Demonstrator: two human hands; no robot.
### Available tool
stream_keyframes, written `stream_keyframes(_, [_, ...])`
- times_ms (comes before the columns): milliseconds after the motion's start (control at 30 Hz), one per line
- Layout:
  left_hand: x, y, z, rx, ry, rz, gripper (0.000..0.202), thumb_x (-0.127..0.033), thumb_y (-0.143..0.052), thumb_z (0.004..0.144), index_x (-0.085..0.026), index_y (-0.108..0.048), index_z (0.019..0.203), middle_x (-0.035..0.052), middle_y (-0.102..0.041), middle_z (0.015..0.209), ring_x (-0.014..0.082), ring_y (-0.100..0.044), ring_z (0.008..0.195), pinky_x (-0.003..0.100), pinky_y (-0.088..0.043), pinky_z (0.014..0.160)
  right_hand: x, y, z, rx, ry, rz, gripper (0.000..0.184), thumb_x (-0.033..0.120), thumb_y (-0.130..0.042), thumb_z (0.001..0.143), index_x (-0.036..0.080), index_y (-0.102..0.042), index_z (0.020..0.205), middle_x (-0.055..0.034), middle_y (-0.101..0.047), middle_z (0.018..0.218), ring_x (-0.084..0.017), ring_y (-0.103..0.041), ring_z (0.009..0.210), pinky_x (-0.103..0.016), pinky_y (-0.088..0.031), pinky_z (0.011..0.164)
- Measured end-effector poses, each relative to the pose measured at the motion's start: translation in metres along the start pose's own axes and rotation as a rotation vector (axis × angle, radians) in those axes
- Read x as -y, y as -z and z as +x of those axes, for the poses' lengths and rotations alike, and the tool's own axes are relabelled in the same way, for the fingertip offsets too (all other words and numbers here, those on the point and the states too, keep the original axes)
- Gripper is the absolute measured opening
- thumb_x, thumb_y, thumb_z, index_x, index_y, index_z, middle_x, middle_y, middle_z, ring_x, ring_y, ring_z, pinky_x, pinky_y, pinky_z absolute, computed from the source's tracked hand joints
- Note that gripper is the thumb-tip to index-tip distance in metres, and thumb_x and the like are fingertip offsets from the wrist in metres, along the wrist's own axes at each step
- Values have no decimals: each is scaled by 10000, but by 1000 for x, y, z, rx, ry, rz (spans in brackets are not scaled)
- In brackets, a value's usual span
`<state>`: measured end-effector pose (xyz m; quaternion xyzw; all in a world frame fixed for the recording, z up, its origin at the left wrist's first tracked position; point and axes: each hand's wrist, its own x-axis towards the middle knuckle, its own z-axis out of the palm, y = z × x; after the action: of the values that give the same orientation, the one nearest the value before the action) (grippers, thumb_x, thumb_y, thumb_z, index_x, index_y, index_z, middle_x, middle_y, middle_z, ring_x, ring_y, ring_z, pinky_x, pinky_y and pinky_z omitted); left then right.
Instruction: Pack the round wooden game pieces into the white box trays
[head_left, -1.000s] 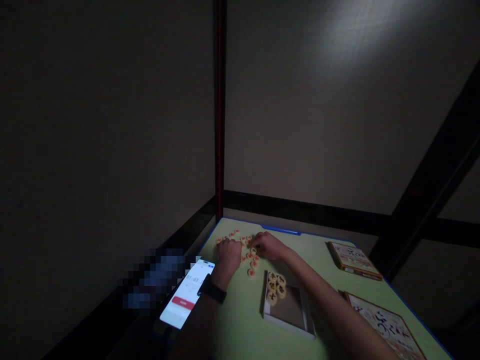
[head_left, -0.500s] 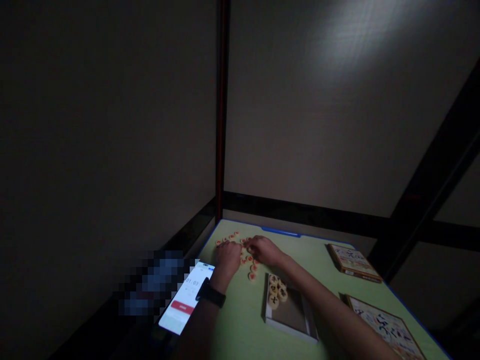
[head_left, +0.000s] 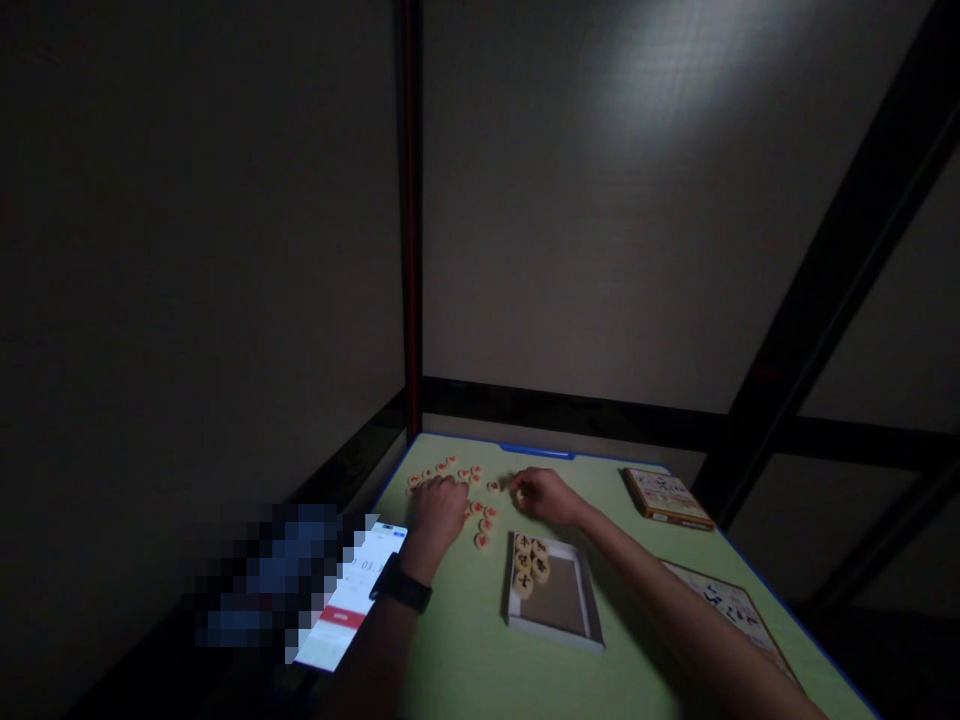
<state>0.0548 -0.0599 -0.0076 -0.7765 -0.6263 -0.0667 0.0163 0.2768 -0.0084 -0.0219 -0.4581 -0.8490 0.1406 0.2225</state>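
Several round pale game pieces with red marks (head_left: 480, 500) lie scattered at the far left of a light green table (head_left: 480, 640). My left hand (head_left: 439, 510) rests palm down among them, fingers lying on the pieces; a black watch sits on its wrist. My right hand (head_left: 544, 494) is curled just right of the pile, its fingers pinched on a pale piece I can barely make out. Below it stands a shallow white box tray (head_left: 559, 610) with several pale pieces bearing black marks (head_left: 531, 566) in its far left corner.
A lit phone (head_left: 346, 610) lies at the table's left edge beside a blurred patch. Two printed box lids or boards (head_left: 666, 496) (head_left: 731, 612) lie along the right side. Dark walls and a red post (head_left: 409, 220) stand close behind the table.
My right hand has drawn away from the pile to the right and closed its fingers. My left hand stays on the pieces. The view has shifted slightly.
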Motion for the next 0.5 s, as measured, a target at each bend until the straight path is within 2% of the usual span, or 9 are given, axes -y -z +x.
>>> stream_keyframes(67, [1, -2, 1, -8, -2, 8, 241, -213, -530, 927, -176, -721, 1069, 152, -708, 1106, 292, -631, 1112, 421, -480, 937, -5, -2, -6, -8, -19, 37, 394, -4, -593, 622, 148, -763, 942, -43, -739, 831, -155, -636, 722, -233, -450, 676])
stream_keyframes(233, [3, -2, 4, -1, -4, 16, 237, -256, -542, 937, -169, -726, 1057, 153, -717, 1077, 282, -660, 1074, 393, -494, 912, -17, -11, -13, 8, -47, 165, 305, 12, -570, 635, 138, -760, 838, -28, -739, 780, -155, -649, 713, -236, -468, 675])
stream_keyframes(333, [2, 2, 5, 14, 15, -1, 238, -291, -564, 936, -169, -729, 1056, 151, -724, 1075, 276, -671, 1064, 382, -498, 909, -21, -12, -12, 36, -61, 224, 329, 24, -619, 611, 124, -763, 889, -23, -731, 766, -153, -641, 695, -227, -472, 646])
stream_keyframes(433, [2, 4, 4, 17, 23, -12, 242, -303, -561, 945, -187, -728, 1075, 139, -725, 1105, 265, -667, 1083, 365, -491, 926, -19, -7, -11, 65, -52, 167, 380, 54, -681, 608, 120, -761, 973, -18, -717, 772, -145, -621, 679, -218, -459, 626])
stream_keyframes(500, [2, 3, 5, 16, 26, -19, 242, -312, -567, 944, -198, -729, 1082, 131, -721, 1135, 265, -661, 1102, 359, -488, 932, -16, -4, -11, 80, -37, 84, 331, 74, -699, 627, 127, -760, 947, -8, -698, 748, -135, -598, 659, -213, -439, 613])
